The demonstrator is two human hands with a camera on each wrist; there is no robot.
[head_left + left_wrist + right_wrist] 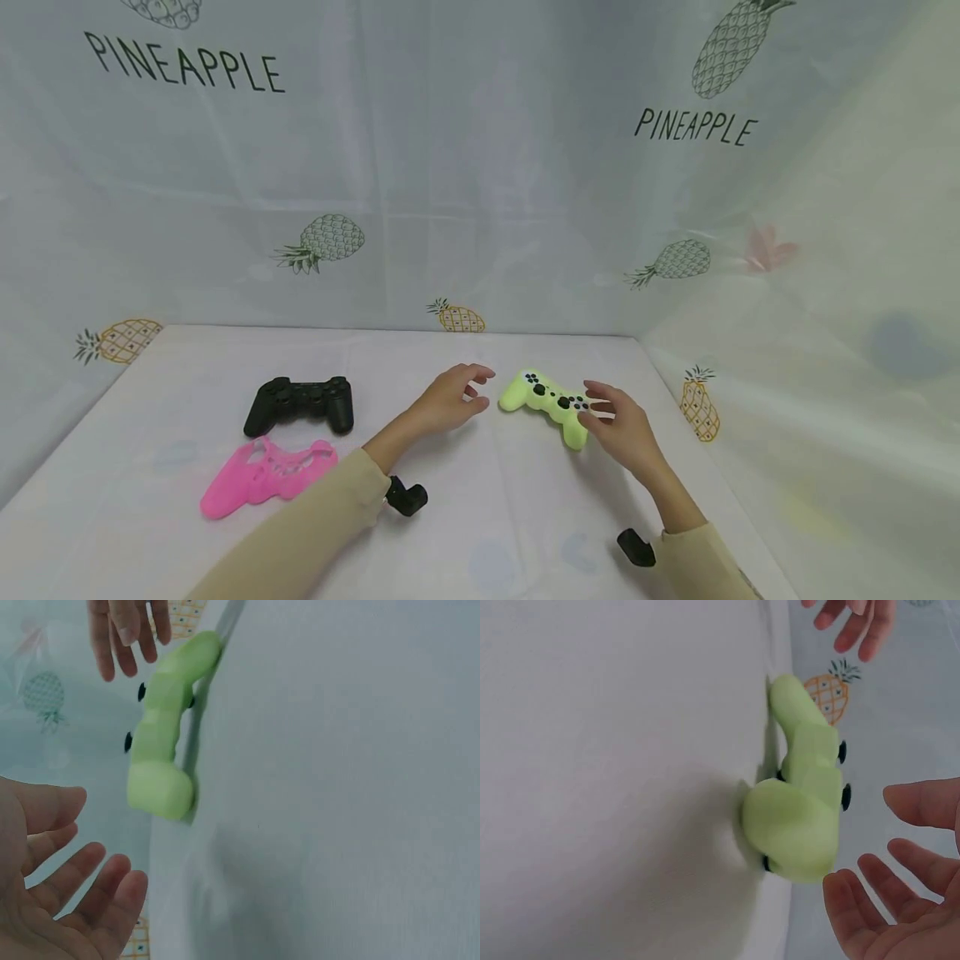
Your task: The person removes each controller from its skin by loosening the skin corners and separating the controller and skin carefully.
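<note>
A game controller in a lime-green silicone cover lies face up on the table, its black sticks and buttons showing through. Just left of it, my left hand hovers with fingers loosely bent, holding nothing; the left wrist view shows a gap between those fingers and the cover. On the other side, my right hand is close at the controller's right grip, thumb and fingers spread apart. In the right wrist view its fingertips come right up to the green grip.
At the left lies a black game controller, with an empty pink silicone cover in front of it. A white cloth covers the table. Pineapple-print curtains hang behind and at the sides.
</note>
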